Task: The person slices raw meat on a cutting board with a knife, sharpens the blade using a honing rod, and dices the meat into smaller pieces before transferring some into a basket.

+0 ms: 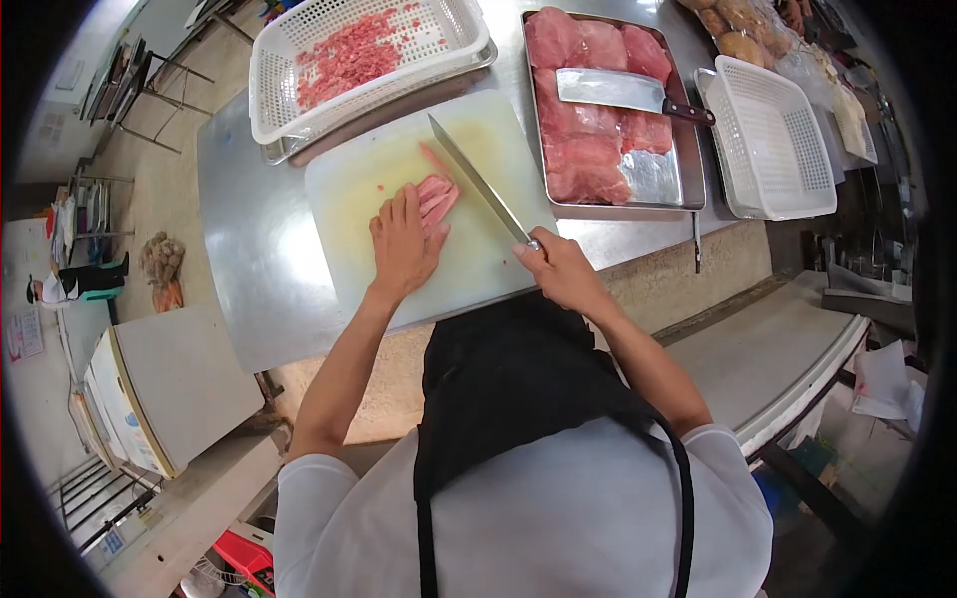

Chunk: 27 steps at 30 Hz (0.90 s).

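My left hand point(404, 239) presses on a small stack of sliced pink meat point(436, 199) on the white cutting board point(349, 269), its fingers bent over the meat's left side. My right hand point(554, 267) is wrapped round the handle of a long knife point(478, 179). The blade points up and left over the board, just right of the meat, apart from it. A thin strip of meat point(433, 156) lies by the blade, left of its upper part. Small red scraps dot the board.
Behind the board, a white perforated basket point(284, 118) holds diced meat. At the back right, a metal tray point(698, 184) bears large pieces of meat with a cleaver point(623, 90) on top. Beside it stands a white basket point(773, 140). Far left, a person point(70, 284) sits.
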Available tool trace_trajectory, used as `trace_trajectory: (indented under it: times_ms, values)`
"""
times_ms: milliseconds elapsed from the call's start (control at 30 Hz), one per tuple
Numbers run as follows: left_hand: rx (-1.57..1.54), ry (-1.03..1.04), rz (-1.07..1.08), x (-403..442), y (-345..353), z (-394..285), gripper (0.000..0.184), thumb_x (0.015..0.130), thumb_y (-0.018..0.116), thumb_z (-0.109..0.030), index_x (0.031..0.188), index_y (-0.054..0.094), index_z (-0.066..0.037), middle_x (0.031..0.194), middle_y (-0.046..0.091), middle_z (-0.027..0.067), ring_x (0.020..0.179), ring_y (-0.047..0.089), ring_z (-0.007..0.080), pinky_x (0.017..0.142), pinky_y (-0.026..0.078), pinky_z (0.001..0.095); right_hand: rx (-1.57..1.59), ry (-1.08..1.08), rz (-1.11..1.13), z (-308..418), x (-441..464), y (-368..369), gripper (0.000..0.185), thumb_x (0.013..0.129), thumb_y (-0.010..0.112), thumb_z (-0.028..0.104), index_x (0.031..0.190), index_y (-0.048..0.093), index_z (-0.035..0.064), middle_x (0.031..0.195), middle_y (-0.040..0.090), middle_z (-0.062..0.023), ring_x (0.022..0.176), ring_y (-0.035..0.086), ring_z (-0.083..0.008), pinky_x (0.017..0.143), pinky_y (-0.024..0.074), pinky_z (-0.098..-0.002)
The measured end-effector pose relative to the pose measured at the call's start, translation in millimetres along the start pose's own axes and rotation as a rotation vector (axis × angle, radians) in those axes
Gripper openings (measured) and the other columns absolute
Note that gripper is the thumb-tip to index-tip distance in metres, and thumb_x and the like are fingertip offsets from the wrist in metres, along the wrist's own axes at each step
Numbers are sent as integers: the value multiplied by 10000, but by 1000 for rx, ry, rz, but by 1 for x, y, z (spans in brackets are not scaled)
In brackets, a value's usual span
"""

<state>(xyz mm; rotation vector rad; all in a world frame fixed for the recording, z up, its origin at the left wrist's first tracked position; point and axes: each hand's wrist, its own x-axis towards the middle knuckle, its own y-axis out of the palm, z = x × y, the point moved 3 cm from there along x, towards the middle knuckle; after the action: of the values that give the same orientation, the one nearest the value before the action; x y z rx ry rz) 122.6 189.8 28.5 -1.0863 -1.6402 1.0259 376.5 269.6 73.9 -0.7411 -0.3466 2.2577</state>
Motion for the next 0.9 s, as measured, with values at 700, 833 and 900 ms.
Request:
trace_trajectory:
  times_ms: [700, 833, 900]
  values:
    - [-326, 195, -73, 114, 14, 26, 255, 757, 680, -71, 1007, 724, -82, 892, 695, 134, 928, 671, 365, 818, 547, 470, 281, 145, 88, -4, 2, 2, 519, 1044, 595, 436, 1227, 560, -49, 617, 552, -46, 470, 544, -122, 385, 386, -303]
    - [-131, 248, 228, 130, 26, 33, 150, 759, 701, -98, 903, 674, -64, 854, 680, 127, 917, 658, 353, 785, 541, 472, 320, 177, 78, -2, 1, 5, 513, 1040, 599, 440, 1198, 574, -48, 607, 555, -51, 461, 543, -123, 387, 387, -303]
    - [-118, 138, 243, 127, 25, 40, 131, 763, 707, -116, 865, 647, -59, 853, 683, 138, 902, 655, 357, 771, 535, 468, 325, 237, 79, 6, -4, 1, 501, 1039, 600, 439, 1170, 593, -45, 605, 556, -52, 460, 543, -122, 397, 396, -302]
